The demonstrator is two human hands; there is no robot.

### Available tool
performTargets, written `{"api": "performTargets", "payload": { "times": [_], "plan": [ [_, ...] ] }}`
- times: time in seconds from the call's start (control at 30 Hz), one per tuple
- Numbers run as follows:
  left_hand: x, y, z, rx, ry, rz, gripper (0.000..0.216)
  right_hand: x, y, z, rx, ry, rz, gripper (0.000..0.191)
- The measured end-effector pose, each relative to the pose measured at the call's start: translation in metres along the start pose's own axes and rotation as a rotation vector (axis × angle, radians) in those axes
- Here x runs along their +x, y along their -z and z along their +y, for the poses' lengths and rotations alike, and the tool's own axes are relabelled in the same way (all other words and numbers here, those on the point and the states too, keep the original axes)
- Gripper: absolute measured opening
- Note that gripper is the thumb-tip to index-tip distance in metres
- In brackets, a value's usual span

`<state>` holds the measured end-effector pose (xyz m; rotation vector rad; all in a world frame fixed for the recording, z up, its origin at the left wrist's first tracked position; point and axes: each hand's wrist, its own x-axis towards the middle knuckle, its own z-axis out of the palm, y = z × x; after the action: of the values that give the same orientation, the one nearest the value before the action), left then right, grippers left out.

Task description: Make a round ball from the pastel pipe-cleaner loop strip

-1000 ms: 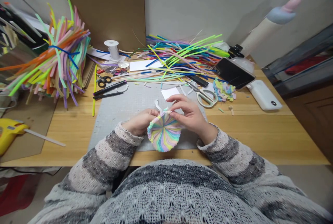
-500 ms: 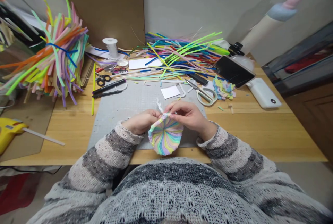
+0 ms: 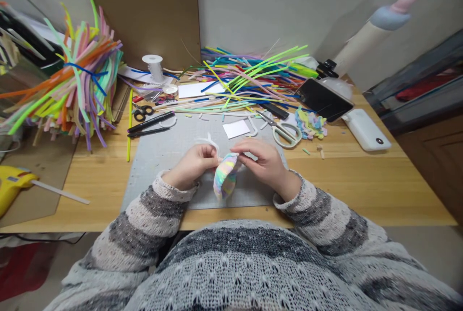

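A pastel striped round piece of fuzzy pipe cleaners (image 3: pixel 224 178) hangs between my hands above the grey cutting mat, turned partly edge-on with its rim curved. My right hand (image 3: pixel 262 161) pinches its upper rim between thumb and fingers. On the other side, my left hand (image 3: pixel 193 164) is closed, thumb against fingers, on a white pipe cleaner (image 3: pixel 212 142) whose loose ends stick up above the fingertips. The exact spot where the white strand meets the rim is hidden by the fingers.
Behind the cutting mat (image 3: pixel 152 156) lie loose pipe cleaners (image 3: pixel 253 77), scissors (image 3: pixel 285 133), a white card (image 3: pixel 236 129) and markers (image 3: pixel 152 123). A phone (image 3: pixel 323 100) leans at right. At left are a pipe-cleaner bundle (image 3: pixel 79 79) and a yellow glue gun (image 3: pixel 14 183).
The pastel piece has turned from facing me flat to nearly edge-on. My left hand has shifted slightly left, and the white strand's ends now spread leftward.
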<state>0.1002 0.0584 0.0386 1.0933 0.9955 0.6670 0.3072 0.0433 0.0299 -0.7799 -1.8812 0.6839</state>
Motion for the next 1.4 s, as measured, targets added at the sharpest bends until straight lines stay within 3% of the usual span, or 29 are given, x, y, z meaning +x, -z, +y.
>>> {"api": "performTargets", "payload": {
  "times": [0.17, 0.47, 0.57, 0.67, 0.77, 0.9, 0.97, 1.07, 1.17, 1.4],
  "plan": [
    [-0.004, 0.001, 0.004, 0.376, -0.306, 0.213, 0.017, -0.003, 0.003, -0.003, -0.235, 0.167, 0.076, 0.02],
    [-0.01, 0.002, 0.001, 0.822, -0.882, 0.342, 0.013, -0.003, 0.004, 0.002, -0.26, 0.326, 0.125, 0.025],
    [-0.009, 0.002, -0.001, 0.856, -0.98, 0.404, 0.012, -0.003, 0.004, 0.003, -0.263, 0.373, 0.122, 0.031],
    [-0.007, 0.002, -0.002, 0.876, -0.987, 0.446, 0.013, -0.004, 0.003, 0.002, -0.268, 0.392, 0.098, 0.038],
    [-0.006, 0.002, -0.001, 0.837, -0.963, 0.486, 0.013, -0.006, -0.001, 0.003, -0.208, 0.25, 0.169, 0.037],
    [-0.006, 0.0, -0.002, 0.733, -0.89, 0.453, 0.011, -0.006, -0.013, 0.013, 0.162, -0.177, 0.39, 0.023],
    [-0.007, -0.002, -0.004, 0.679, -0.843, 0.4, 0.011, -0.005, -0.017, 0.018, 0.413, -0.415, 0.314, 0.028],
    [-0.008, -0.005, -0.005, 0.604, -0.836, 0.329, 0.01, -0.002, -0.021, 0.02, 0.736, -0.661, 0.072, 0.043],
    [-0.009, -0.007, -0.006, 0.54, -0.798, 0.31, 0.009, -0.001, -0.021, 0.015, 0.936, -0.762, -0.057, 0.053],
    [-0.007, -0.006, -0.011, 0.455, -0.754, 0.37, 0.007, 0.0, -0.021, 0.011, 1.086, -0.855, -0.037, 0.049]
  ]
}}
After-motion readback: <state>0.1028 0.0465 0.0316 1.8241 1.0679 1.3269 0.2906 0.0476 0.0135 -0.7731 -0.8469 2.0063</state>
